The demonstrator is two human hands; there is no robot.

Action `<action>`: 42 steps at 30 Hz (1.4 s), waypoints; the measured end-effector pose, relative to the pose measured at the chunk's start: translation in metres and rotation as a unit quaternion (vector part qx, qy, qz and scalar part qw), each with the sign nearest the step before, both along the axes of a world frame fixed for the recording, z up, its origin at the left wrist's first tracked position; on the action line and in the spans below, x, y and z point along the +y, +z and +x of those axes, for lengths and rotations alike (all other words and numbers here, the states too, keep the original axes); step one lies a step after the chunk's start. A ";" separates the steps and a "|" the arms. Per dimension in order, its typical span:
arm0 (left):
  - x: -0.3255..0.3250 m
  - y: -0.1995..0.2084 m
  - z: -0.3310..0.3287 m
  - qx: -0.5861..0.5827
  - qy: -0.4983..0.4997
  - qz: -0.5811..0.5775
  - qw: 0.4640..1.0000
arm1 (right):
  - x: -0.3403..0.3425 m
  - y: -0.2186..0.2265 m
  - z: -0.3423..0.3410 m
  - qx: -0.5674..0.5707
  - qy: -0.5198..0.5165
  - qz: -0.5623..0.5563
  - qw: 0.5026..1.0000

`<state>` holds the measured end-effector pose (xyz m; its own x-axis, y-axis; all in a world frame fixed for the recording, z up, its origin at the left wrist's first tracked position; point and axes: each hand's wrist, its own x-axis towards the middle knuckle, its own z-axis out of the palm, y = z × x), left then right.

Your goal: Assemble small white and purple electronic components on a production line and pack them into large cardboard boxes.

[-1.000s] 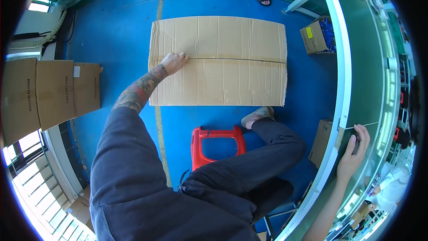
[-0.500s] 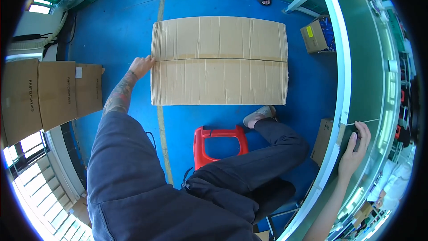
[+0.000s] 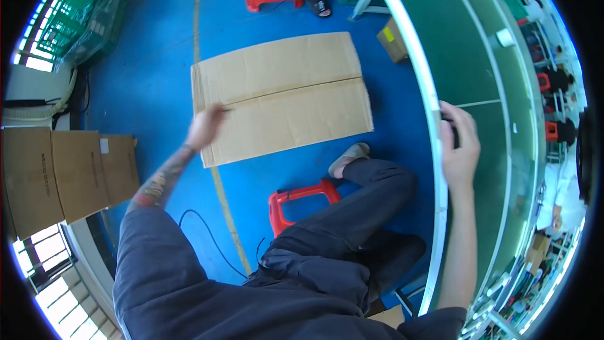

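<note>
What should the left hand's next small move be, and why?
Probably settle the left hand on the cardboard box beside its seam: the hand is blurred over the box's left end, contact unclear, and the right hand is away at the edge of the green table.

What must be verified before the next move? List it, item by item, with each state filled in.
1. Large brown rectangular cardboard box resting on the blue floor: ok.
2. Top flaps lying flat along the box's lengthwise seam: ok.
3. Left hand in contact with the box: cannot tell; it is blurred over the left end.
4. Right hand empty: cannot tell; it is at the edge of the long green tabletop, with something dark between thumb and fingers.
5. Nearer red plastic stool clear of the box: ok; floor shows between them.
</note>
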<state>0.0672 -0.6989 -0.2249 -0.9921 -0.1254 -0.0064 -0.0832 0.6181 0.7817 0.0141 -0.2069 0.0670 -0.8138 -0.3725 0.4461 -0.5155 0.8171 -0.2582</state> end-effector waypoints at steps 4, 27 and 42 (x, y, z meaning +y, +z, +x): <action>0.207 0.164 -0.059 0.161 -0.215 0.269 0.925 | -0.050 -0.005 0.032 -0.143 0.026 -0.174 0.974; 0.030 -0.239 -0.211 -0.024 -0.020 -0.411 0.911 | 0.254 0.322 0.167 0.557 -0.510 0.075 0.651; -0.015 -0.300 -0.212 0.004 0.017 -0.529 0.848 | 0.372 0.355 0.189 0.321 -0.583 0.184 0.723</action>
